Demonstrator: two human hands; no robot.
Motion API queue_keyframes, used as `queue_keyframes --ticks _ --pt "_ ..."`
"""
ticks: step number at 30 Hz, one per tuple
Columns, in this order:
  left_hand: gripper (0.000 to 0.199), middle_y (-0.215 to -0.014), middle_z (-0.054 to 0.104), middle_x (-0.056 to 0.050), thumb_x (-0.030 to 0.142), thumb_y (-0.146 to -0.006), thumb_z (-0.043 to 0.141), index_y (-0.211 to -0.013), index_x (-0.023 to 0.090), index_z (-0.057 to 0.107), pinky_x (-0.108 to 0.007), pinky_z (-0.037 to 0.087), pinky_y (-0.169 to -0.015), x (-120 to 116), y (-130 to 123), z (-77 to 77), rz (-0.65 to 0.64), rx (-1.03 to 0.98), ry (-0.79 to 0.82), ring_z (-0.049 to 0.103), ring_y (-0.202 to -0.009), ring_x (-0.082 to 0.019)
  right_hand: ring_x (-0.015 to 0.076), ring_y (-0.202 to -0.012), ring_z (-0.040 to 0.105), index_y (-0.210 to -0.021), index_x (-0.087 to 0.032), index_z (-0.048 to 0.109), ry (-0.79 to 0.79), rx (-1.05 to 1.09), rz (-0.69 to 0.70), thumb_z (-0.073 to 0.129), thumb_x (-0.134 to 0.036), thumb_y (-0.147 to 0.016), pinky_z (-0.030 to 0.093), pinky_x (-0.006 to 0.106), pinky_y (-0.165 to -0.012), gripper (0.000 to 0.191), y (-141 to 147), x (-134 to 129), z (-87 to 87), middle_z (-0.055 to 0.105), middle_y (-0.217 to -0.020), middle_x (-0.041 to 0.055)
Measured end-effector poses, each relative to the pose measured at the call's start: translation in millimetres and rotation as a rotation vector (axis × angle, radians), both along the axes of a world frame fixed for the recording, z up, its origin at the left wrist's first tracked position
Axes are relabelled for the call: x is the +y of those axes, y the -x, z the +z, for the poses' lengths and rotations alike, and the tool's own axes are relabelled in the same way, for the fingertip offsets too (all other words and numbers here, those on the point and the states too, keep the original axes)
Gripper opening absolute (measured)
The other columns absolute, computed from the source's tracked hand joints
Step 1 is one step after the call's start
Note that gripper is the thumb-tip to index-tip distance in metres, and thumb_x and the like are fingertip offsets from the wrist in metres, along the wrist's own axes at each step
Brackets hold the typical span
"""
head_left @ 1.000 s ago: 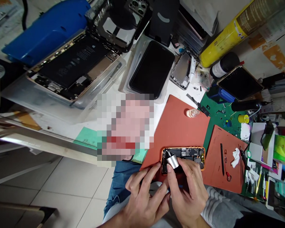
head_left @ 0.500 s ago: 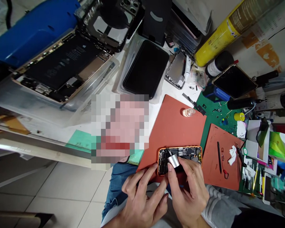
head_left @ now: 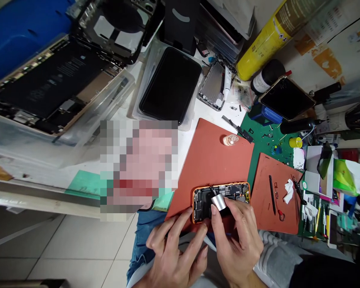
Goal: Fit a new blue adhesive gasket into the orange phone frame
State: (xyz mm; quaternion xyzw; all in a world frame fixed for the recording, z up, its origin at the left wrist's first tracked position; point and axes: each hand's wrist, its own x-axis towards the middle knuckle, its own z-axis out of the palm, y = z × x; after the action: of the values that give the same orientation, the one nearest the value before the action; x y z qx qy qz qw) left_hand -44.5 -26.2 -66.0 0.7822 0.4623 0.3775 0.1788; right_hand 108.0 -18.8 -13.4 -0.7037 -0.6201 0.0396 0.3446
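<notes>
An opened phone with an orange frame (head_left: 198, 204) lies on the reddish-brown mat, its inner parts and black battery showing. My right hand (head_left: 238, 236) pinches a silver brush cap (head_left: 218, 202) between thumb and fingers. The cap is tilted over the phone, and its dark thin tip points at the upper inner edge; whether it touches cannot be told. Fingers apart, my left hand (head_left: 180, 248) rests fingertips at the phone's left and lower edge. Farther back on the mat stands a small clear glass bottle (head_left: 230, 140) without a cap.
On a second mat (head_left: 265, 216) at right lie a black stick (head_left: 272, 194), tweezers and white tissue. Left are another opened phone (head_left: 48, 88), plastic boxes and a black-screened phone (head_left: 171, 86). A yellow can (head_left: 261, 44) leans at the back. A blurred patch hides something left of the mat.
The brush cap has moved a little to the right along the phone. The whole view has shifted, so the bench things appear farther left. My left hand still steadies the phone's edge.
</notes>
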Motion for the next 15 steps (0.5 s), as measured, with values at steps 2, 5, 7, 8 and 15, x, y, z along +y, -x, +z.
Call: queue_keyframes --ticks 2,5,7,8,15 --pt "0.027 -0.138 0.062 -0.021 0.03 -0.104 0.057 -0.116 0.022 0.079 -0.046 0.04 -0.098 0.3 0.3 0.4 0.002 0.008 0.003 0.055 -0.114 -0.034 0.0227 -0.098 0.072 -0.126 -0.011 0.072 -0.002 -0.002 -0.008 0.08 -0.005 -0.095 0.06 0.041 -0.087 0.032 -0.9 -0.4 -0.3 0.076 -0.106 0.0114" --pt "0.026 -0.138 0.062 -0.021 0.03 -0.102 0.059 -0.117 0.021 0.08 -0.046 0.04 -0.098 0.4 0.3 0.4 0.0 0.012 0.001 0.055 -0.114 -0.034 0.0229 -0.097 0.072 -0.125 -0.011 0.073 0.004 -0.01 -0.023 0.08 -0.005 -0.096 0.06 0.041 -0.087 0.031 -2.4 -0.5 -0.3 0.077 -0.104 0.0109" --pt "0.026 -0.138 0.062 -0.022 0.03 -0.101 0.061 -0.118 0.02 0.08 -0.046 0.04 -0.097 0.2 0.3 0.1 -0.005 0.011 -0.003 0.056 -0.115 -0.034 0.0228 -0.096 0.072 -0.125 -0.012 0.072 0.002 -0.018 -0.033 0.08 -0.005 -0.096 0.06 0.041 -0.086 0.031 -3.2 -0.2 0.2 0.077 -0.103 0.0104" --pt "0.027 -0.139 0.062 -0.022 0.029 -0.101 0.062 -0.118 0.02 0.08 -0.046 0.04 -0.097 0.0 0.3 -0.1 -0.005 0.012 -0.004 0.056 -0.115 -0.035 0.0228 -0.096 0.072 -0.125 -0.012 0.072 -0.001 -0.021 -0.038 0.08 -0.005 -0.095 0.06 0.041 -0.085 0.031 -3.6 -0.1 0.5 0.077 -0.103 0.0103" --pt "0.028 -0.138 0.063 -0.022 0.03 -0.1 0.064 -0.121 0.021 0.08 -0.047 0.04 -0.097 -1.8 1.0 -2.3 -0.002 0.027 -0.005 0.057 -0.114 -0.036 0.0228 -0.096 0.072 -0.124 -0.012 0.073 -0.012 -0.044 -0.054 0.081 -0.005 -0.095 0.06 0.04 -0.085 0.031 -5.6 -0.9 2.6 0.078 -0.103 0.0102"
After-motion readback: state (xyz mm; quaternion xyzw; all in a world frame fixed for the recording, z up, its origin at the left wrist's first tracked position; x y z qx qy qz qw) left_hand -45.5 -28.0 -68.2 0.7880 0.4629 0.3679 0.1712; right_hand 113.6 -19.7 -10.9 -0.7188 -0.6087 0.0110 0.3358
